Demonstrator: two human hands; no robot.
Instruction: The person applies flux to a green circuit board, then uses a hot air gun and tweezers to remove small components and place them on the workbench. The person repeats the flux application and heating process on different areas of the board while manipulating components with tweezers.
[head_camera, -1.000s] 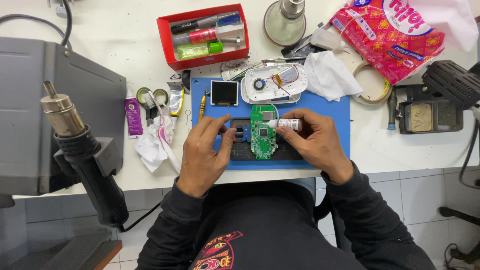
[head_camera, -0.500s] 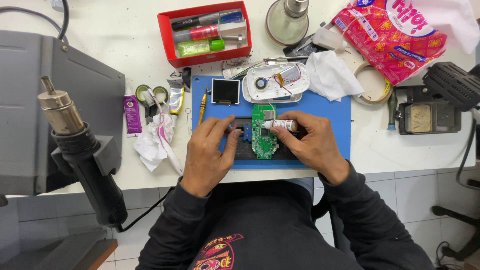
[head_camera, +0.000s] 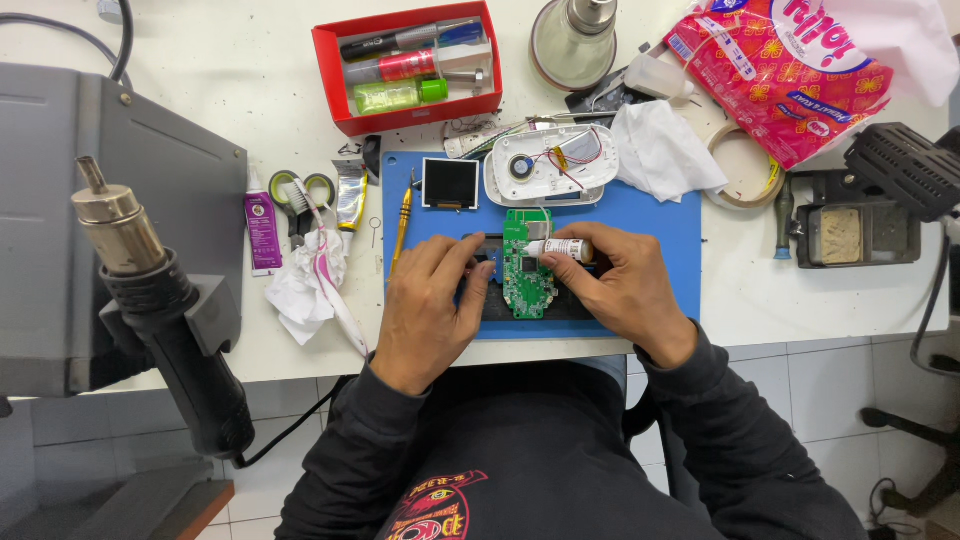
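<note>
A blue rectangular rubber work mat (head_camera: 660, 225) lies on the white table (head_camera: 200, 90). Behind it an open red cardboard box (head_camera: 330, 70) holds a black marker, a red-labelled tube and a green bottle lying side by side. At the far right a crinkled red and yellow printed plastic bag (head_camera: 790, 75) lies by a roll of tape. On the mat, an opened white plastic casing (head_camera: 550, 165) shows thin red wires. The left hand (head_camera: 425, 310) pins a green circuit board (head_camera: 527, 275) on a dark holder. The right hand (head_camera: 620, 290) pinches a small white cylindrical tube (head_camera: 562, 248), fingers clamped around it, its tip over the board's upper edge.
</note>
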